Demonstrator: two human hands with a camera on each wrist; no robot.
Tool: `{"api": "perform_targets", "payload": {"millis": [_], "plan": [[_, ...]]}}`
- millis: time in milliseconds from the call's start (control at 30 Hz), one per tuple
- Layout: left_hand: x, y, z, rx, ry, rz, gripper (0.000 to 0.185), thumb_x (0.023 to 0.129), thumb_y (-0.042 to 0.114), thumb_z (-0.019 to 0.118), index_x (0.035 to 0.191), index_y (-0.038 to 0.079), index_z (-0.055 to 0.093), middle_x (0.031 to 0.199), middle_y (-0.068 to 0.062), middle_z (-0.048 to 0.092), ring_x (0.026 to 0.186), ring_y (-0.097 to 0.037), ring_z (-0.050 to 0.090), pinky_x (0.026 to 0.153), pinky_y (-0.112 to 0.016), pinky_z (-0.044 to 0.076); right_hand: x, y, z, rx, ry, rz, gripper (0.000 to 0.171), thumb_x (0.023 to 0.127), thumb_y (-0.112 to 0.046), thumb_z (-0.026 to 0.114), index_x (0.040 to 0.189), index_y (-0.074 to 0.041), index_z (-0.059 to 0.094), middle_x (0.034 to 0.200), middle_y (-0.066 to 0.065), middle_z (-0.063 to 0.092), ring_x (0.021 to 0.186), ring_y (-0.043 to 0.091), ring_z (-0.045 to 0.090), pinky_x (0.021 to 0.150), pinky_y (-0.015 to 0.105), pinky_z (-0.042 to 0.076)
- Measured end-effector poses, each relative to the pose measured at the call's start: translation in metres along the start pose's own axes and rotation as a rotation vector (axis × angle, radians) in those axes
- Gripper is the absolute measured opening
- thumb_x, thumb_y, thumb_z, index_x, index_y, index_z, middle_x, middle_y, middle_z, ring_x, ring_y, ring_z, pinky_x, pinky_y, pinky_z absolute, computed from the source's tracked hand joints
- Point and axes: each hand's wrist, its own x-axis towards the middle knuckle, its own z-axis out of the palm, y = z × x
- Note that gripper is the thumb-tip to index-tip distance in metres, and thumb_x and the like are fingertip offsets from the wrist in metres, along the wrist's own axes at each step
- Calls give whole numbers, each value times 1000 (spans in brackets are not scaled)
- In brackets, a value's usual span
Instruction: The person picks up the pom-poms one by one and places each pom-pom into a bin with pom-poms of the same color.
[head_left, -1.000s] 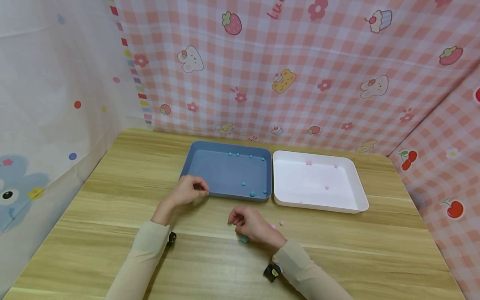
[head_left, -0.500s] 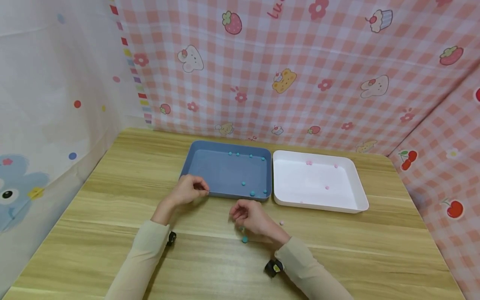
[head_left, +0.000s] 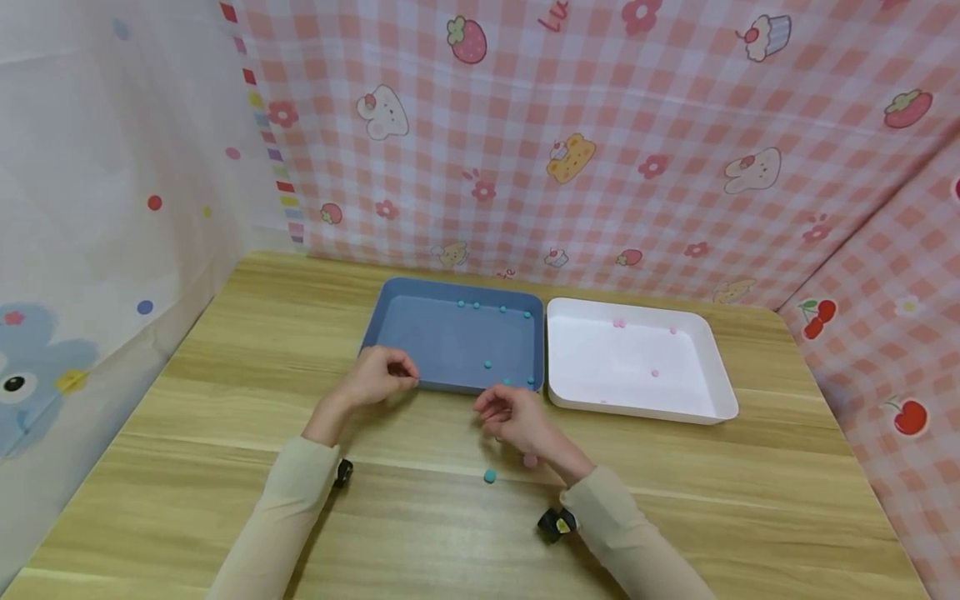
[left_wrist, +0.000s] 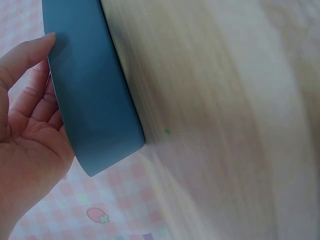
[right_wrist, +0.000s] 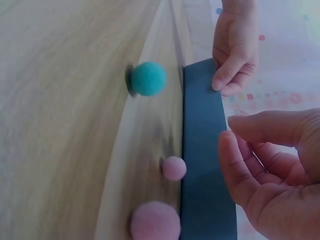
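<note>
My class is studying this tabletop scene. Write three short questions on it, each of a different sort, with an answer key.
1. Multiple choice: what does the left hand grip? A) the right sleeve; B) the blue tray; C) the curtain.
2. True or false: teal balls lie in the white tray.
3. Count: in the right wrist view, how many balls show on the table, and in which colours?

Key:
1. B, by its wall.
2. False; the white tray holds pink balls.
3. Three: a teal ball, a small pink ball and a larger-looking pink ball.
</note>
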Motion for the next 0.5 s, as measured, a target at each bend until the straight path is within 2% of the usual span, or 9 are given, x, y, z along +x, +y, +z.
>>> {"api": "perform_targets", "payload": {"millis": [300,500], "plan": [[-1,3,-1,4,4,-4,4,79,3,70,78,0,68,73,-2,66,69,-11,56,65,-25,47,-16,1,3,-9,-84,60,25,73,19,62,93,4,61,87,12,63,80,18,59,69,22,50],[-1,3,0,7,-2,-6,4,79,3,70,78,0,68,74,-2,66,69,-11,57,65,-25,47,-27,4,9,-63,-156,23,25,71,18,66,90,3,61,84,10,61,80,20,58,68,20,49]]}}
